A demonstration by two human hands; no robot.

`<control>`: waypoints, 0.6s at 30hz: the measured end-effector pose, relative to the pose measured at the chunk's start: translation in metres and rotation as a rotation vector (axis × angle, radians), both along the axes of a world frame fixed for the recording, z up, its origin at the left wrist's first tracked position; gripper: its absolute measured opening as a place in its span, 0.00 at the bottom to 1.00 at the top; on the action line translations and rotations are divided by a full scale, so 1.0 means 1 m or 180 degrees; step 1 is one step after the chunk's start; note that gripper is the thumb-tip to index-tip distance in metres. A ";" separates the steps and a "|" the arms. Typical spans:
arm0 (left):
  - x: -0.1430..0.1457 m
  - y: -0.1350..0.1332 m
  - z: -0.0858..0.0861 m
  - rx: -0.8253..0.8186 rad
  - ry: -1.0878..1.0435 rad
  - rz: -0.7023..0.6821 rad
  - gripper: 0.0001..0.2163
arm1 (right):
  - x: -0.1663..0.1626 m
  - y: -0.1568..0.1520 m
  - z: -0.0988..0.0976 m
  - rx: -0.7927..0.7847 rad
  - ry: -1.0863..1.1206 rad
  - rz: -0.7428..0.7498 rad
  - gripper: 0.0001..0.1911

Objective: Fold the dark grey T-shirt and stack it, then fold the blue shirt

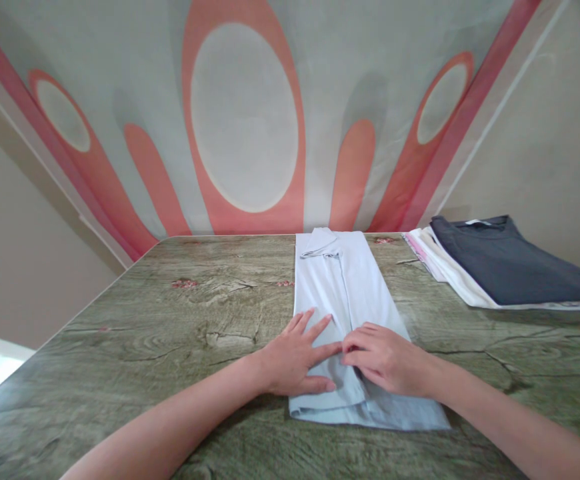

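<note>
A pale blue-white shirt (370, 293) lies in a long, narrow folded strip on the table, its far end at the back edge. One sleeve (321, 243) is turned back on top near that end, and a folded layer's edge runs down the middle. My left hand (304, 353) rests flat on the left part of the strip, fingers spread. Touching the left fingertips, my right hand (385, 357) is closed in a pinch at the layer's edge. The fabric between its fingers is mostly hidden.
The table (210, 320) has a green-brown wood-grain top with rounded corners. At the right lies a stack of folded clothes, a dark grey garment (515, 263) over white (463, 283) and pink ones. Behind the table hangs a grey-green cloth (320, 60) with coral shapes.
</note>
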State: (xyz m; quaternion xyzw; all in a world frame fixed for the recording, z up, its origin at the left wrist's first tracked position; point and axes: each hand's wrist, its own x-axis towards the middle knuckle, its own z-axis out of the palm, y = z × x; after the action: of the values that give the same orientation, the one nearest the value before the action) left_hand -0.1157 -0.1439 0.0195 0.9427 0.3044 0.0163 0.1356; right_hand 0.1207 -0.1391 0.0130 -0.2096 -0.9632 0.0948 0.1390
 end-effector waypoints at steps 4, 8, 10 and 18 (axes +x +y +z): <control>0.000 0.001 -0.003 0.0032 -0.0021 -0.0024 0.30 | -0.002 -0.006 0.005 0.0009 -0.0152 0.0179 0.09; -0.001 0.003 -0.004 0.0020 -0.0030 -0.0015 0.31 | -0.004 -0.007 0.004 0.0120 -0.0148 0.0314 0.07; -0.002 0.003 -0.001 -0.0039 -0.0071 -0.0024 0.30 | -0.004 -0.006 0.001 0.0130 -0.0030 0.0297 0.06; 0.008 -0.024 0.023 -0.0244 -0.0484 0.0259 0.37 | 0.000 -0.003 -0.004 -0.0701 0.0747 -0.0189 0.10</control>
State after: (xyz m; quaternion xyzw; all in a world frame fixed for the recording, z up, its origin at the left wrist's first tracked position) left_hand -0.1075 -0.1678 0.0428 0.9197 0.3317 0.0816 0.1936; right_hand 0.1211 -0.1416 0.0094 -0.2394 -0.9175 0.2195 0.2295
